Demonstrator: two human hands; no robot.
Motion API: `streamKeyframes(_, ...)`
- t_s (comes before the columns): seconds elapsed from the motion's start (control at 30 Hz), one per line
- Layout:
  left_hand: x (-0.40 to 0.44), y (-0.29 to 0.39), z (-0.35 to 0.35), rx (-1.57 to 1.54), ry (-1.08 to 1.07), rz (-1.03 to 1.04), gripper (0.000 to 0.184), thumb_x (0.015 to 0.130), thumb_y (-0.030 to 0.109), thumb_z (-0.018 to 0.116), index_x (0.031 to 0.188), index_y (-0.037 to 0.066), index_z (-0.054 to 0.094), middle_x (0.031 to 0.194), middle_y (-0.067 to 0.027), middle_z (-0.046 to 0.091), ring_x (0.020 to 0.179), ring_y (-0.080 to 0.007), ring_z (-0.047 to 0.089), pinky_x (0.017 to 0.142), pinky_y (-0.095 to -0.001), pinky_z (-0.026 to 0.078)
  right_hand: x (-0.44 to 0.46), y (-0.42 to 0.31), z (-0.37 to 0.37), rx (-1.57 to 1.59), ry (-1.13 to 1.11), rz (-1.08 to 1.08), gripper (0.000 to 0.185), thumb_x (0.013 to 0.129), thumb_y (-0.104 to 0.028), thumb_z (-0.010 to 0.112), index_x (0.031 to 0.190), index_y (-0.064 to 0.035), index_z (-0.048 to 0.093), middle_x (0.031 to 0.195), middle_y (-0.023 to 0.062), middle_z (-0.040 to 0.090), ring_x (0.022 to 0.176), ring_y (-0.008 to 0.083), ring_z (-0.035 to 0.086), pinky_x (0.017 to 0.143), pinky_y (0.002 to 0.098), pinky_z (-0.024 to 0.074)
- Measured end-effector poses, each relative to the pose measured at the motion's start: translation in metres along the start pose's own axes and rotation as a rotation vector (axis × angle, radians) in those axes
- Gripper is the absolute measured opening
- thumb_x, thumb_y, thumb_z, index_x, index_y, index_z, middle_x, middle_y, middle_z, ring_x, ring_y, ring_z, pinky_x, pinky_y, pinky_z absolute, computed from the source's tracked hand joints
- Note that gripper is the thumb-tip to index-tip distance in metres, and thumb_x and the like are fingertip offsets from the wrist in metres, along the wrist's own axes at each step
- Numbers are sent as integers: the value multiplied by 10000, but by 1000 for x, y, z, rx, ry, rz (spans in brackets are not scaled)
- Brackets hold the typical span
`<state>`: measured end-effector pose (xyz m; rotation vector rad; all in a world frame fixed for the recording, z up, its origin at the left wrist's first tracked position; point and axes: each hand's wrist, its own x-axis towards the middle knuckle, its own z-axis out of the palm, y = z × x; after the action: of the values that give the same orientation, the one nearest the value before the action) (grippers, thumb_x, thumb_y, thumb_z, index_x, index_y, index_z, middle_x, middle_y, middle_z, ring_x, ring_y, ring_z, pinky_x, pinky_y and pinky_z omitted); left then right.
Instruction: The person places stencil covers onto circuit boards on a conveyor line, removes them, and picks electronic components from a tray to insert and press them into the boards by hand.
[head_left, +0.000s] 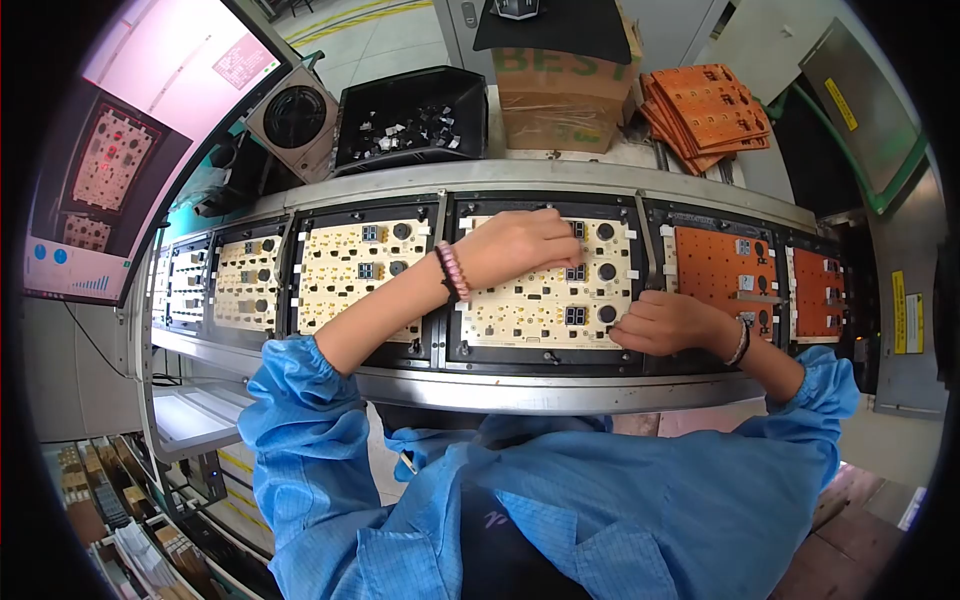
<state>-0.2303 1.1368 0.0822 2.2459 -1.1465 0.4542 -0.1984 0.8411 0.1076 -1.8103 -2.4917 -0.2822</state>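
A cream circuit board [500,320] lies in a black carrier frame [590,357] directly before me. It bears black two-digit displays and round black buzzers along its right side. Over its upper part reaches my left hand [520,242], closed, fingertips down beside the top display [578,230]. Whatever those fingers may pinch is hidden. At the board's lower right edge, my right hand [660,322] is closed too, its fingertips close to the lowest buzzer [607,314]. Its curled fingers hide anything they may hold. White clips [633,274] line the board's sides.
Several framed boards line the metal rail [500,392], including an orange board [712,268] on the right. Behind stand a black bin [365,95] of small parts, a cardboard box [560,100] and stacked orange boards [705,105]. A monitor [165,75] stands left.
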Motion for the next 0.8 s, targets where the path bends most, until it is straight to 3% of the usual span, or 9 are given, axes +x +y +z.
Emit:
streamKeyframes(0.13, 17, 0, 19, -127, 19, 96, 99, 905, 216, 656, 929, 124, 629, 882, -11, 609, 861, -202, 614, 716, -317, 532, -2, 0, -1, 3, -29, -2, 113, 814, -150, 614, 919, -110, 605, 806, -29, 496, 730, 100, 528, 644, 250, 403)
streamKeyframes(0.23, 26, 1, 28, -74, 18, 150, 75, 885, 168, 626, 906, 106, 591, 828, -25, 582, 843, -207, 606, 722, -312, 532, -3, -3, -2, -35, -19, 4, 113, 818, -151, 608, 924, -112, 604, 803, -30, 492, 727, 101, 526, 641, 250, 399)
streamKeyframes(0.63, 37, -3, 47, 192, 27, 371, 132, 790, 125, 619, 922, 123, 608, 890, -4, 535, 905, -159, 572, 743, -281, 538, -3, -7, 0, -8, -43, 53, 155, 829, -117, 630, 978, -110, 675, 801, -30, 535, 722, 111, 549, 639, 259, 430)
streamKeyframes(0.73, 37, -4, 55, 166, -14, 361, 147, 779, 120, 622, 926, 126, 619, 923, 2, 542, 922, -163, 567, 764, -285, 538, -6, -4, -4, 224, -51, 167, 152, 887, -109, 611, 1023, -90, 676, 781, -14, 526, 717, 110, 548, 618, 254, 423)
streamKeyframes(0.8, 37, -5, 57, 178, -39, 376, 142, 778, 125, 626, 920, 133, 623, 927, 4, 543, 928, -165, 567, 769, -291, 539, -9, -10, -8, 555, -23, 592, 205, 959, -114, 554, 1138, -68, 645, 781, -23, 492, 700, 103, 512, 620, 246, 402)
